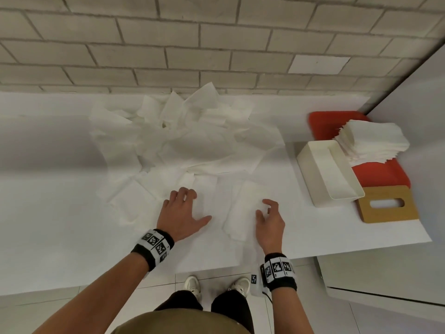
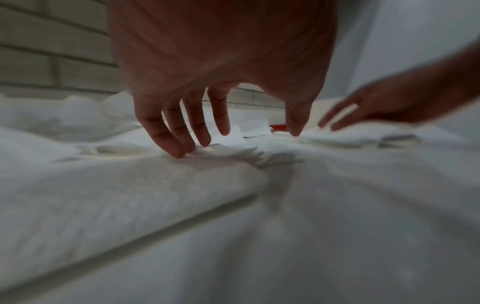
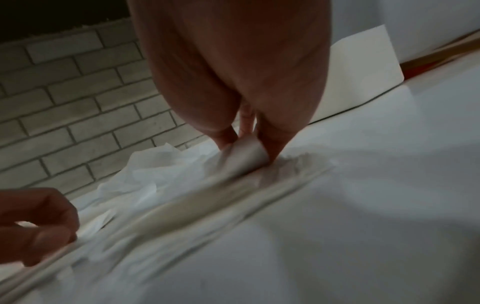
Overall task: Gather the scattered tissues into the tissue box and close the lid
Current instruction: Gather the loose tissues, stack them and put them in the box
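Observation:
A heap of loose white tissues [image 1: 183, 133] covers the middle and back of the white table [image 1: 60, 213]. Near me, my left hand [image 1: 192, 206] rests with spread fingers on a flat tissue [image 1: 207, 189]; in the left wrist view its fingertips [image 2: 179, 152] touch the sheet. My right hand [image 1: 262, 208] pinches the lifted edge of a folded tissue [image 1: 240, 213], seen curled between thumb and fingers [image 3: 246, 156]. The open white tissue box [image 1: 330, 174] stands to the right. Its wooden lid [image 1: 387, 207] with a slot lies flat beside it.
A red tray [image 1: 382, 175] at the right edge carries a neat stack of tissues [image 1: 373, 141] behind the box. A brick wall [image 1: 216, 44] runs along the table's back. A white panel [image 1: 409, 116] closes the right side.

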